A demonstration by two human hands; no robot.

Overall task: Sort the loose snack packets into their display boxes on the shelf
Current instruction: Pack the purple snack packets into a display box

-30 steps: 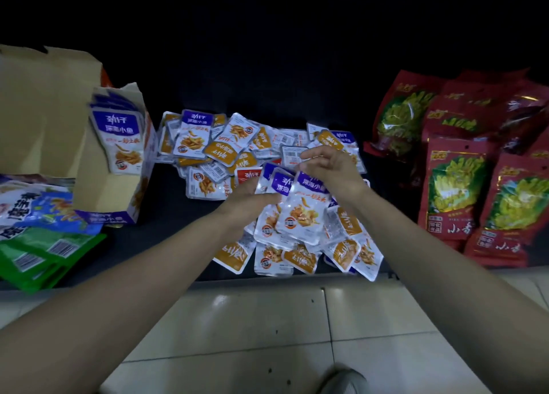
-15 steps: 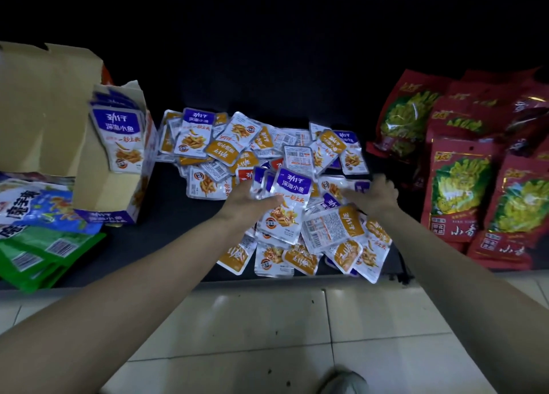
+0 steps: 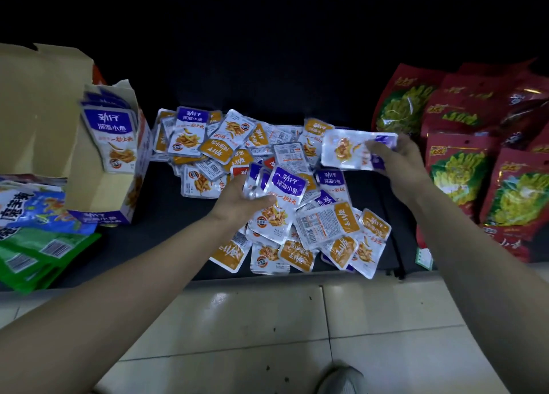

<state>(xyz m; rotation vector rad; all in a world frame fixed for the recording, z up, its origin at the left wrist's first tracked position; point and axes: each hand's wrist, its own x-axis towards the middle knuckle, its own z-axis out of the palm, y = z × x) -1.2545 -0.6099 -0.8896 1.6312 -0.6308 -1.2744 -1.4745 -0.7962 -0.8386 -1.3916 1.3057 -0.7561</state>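
Over the pile's middle: L hand [image 3: 237, 199] grips a small fanned stack of purple packets [image 3: 286, 191], fingers curled round its left edge. R hand [image 3: 399, 163], up and right of L, pinches a single purple packet [image 3: 347, 151] by its end. It's held sideways, lifted off the pile. Under + around both hands: loose packets [image 3: 214, 144], purple and orange mixed, some back-side up. Those nearest the person overhang the shelf [image 3: 166, 215] front edge. Left of L hand: a bare dark strip of shelf, then an open display box [image 3: 98, 191] w/ boxed purple packets [image 3: 111, 138] standing inside. Right of R hand: red bags [image 3: 454, 179], close by. Far left: green bags [image 3: 38, 254]. Floor tiles [image 3: 237, 319] lie below the edge.
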